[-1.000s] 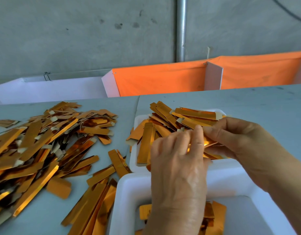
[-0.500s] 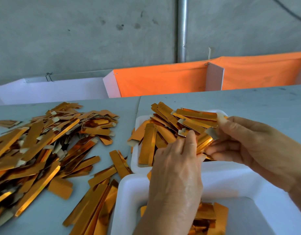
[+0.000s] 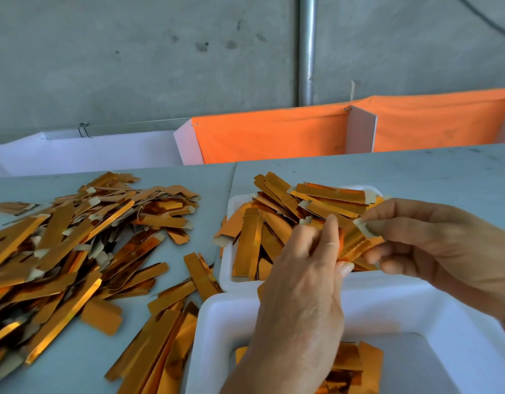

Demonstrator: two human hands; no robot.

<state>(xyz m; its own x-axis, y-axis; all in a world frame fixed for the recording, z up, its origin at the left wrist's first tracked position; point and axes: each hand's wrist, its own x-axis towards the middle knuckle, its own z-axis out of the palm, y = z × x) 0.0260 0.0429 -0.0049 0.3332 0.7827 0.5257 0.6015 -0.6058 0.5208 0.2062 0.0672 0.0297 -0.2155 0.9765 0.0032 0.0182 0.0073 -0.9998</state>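
Here, right of centre in the head view, two hands share one gold foil strip [image 3: 356, 243]; the left hand [image 3: 302, 294] pinches its lower end, the right hand [image 3: 433, 251] pinches its pale tab; the strip sits above the far white tray [image 3: 231, 277]; a loose pile [image 3: 75, 237] fills the left.

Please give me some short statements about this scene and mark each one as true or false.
The left hand and the right hand both pinch one gold strip. True.
The near white tray is heaped to its rim. False: only a few strips lie at its bottom.
A large pile of strips lies on the table, left of that tray. True.
The cloth behind the table is blue. False: it is orange.
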